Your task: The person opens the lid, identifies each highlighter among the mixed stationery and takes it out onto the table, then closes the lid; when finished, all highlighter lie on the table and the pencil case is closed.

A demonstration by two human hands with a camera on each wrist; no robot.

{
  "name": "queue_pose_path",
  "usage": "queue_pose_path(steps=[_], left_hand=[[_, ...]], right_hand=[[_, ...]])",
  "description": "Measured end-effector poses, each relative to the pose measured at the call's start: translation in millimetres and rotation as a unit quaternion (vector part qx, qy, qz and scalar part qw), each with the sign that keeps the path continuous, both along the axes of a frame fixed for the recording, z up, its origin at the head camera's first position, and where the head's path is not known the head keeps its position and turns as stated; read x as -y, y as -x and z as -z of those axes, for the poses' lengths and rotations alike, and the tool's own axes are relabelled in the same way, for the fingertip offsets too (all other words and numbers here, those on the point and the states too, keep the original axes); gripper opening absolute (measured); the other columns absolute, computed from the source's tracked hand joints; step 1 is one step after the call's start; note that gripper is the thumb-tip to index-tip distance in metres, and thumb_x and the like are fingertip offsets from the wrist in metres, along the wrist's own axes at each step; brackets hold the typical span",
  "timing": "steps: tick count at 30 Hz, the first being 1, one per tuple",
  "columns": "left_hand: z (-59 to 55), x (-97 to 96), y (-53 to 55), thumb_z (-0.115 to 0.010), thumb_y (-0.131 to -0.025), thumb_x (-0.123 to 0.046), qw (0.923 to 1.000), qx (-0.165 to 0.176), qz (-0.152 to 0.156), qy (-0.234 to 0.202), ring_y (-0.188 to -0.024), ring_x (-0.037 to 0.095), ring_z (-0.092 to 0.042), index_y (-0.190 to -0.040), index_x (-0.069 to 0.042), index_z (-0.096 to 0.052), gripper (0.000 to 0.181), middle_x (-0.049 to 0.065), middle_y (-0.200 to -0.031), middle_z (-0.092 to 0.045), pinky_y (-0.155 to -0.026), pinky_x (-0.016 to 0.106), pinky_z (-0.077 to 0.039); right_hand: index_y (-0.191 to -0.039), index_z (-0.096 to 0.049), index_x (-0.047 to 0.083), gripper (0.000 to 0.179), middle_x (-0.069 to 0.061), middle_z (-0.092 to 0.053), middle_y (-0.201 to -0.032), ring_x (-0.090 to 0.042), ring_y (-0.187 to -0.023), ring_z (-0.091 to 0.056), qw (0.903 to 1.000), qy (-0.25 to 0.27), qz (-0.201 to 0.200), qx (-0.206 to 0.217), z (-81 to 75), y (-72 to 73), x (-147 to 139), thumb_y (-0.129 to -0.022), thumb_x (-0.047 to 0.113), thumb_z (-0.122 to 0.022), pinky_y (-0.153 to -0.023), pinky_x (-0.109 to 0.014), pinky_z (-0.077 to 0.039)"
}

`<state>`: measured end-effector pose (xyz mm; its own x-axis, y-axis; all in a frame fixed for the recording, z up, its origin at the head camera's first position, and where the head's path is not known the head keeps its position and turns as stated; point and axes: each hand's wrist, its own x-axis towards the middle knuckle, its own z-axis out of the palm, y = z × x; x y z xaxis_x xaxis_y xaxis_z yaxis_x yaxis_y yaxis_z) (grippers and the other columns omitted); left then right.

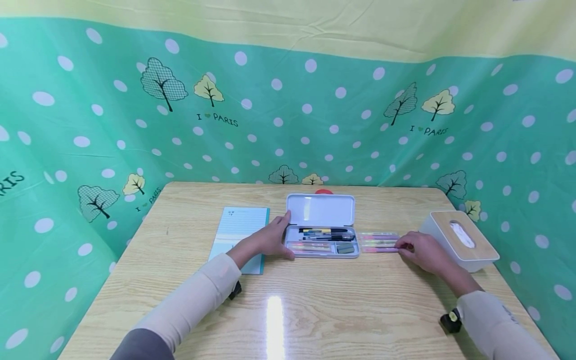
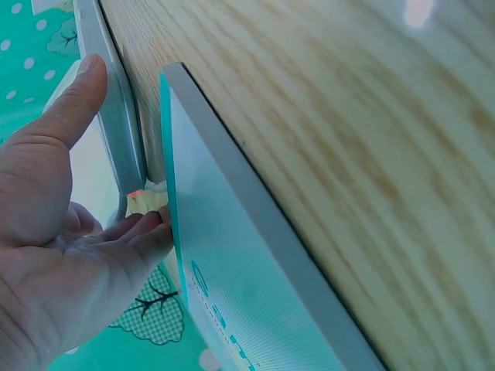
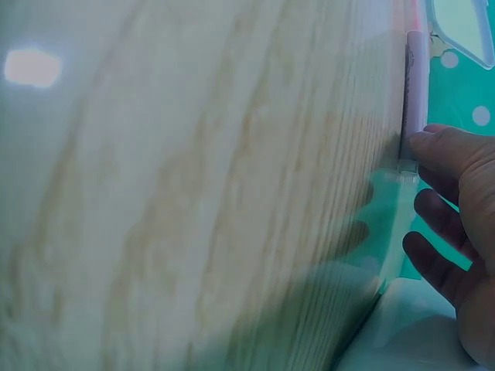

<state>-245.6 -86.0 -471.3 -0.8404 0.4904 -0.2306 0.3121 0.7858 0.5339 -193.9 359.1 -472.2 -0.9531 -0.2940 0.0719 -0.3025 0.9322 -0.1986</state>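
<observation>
An open white pencil case (image 1: 321, 254) lies mid-table with its lid (image 1: 321, 210) raised. Inside are dark pens (image 1: 328, 235), a clear pack of pastel pens (image 1: 310, 247) and a grey-green block (image 1: 345, 248). My left hand (image 1: 272, 237) rests on the case's left side, thumb extended along the front corner and fingers by the hinge; the left wrist view shows the thumb straight against the rim. Right of the case lies a row of pastel pens (image 1: 379, 243). My right hand (image 1: 424, 250) pinches its right end, thumb on a purple-pink pen (image 3: 415, 93); the index fingertip is hidden.
A lined notepad (image 1: 238, 225) with a teal edge lies left of the case, partly under my left forearm. A white tissue box (image 1: 459, 237) with a wooden top stands beyond my right hand. Something red (image 1: 324, 191) shows behind the lid. A patterned curtain (image 1: 288, 110) backs the table.
</observation>
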Motion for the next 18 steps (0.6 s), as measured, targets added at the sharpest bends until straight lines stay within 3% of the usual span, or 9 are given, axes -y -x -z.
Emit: queue_pose_path(steps=[11, 18], left_hand=[[-1.7, -0.9, -0.6, -0.088, -0.072, -0.055, 1.0, 0.006, -0.003, 0.002, -0.152, 0.034, -0.033, -0.165, -0.016, 0.007, 0.138, 0.017, -0.169, -0.021, -0.125, 0.045, -0.032], [-3.0, -1.7, -1.2, -0.088, -0.072, -0.055, 0.9999, 0.009, -0.008, 0.005, -0.152, 0.034, -0.033, -0.165, -0.016, 0.007, 0.139, 0.017, -0.169, -0.02, -0.125, 0.045, -0.032]], right_hand=[[-0.097, -0.078, 0.017, 0.009, 0.0, -0.072, -0.092, -0.015, -0.082, -0.062, 0.9999, 0.003, 0.007, 0.009, -2.5, 3.5, 1, -0.09, 0.015, -0.076, -0.077, -0.043, -0.058], [-0.105, -0.078, 0.013, 0.014, -0.001, -0.071, -0.094, -0.016, -0.086, -0.064, 0.9999, 0.006, 0.0, 0.013, -10.5, 9.5, 18, -0.092, 0.017, -0.074, -0.08, -0.044, -0.06]])
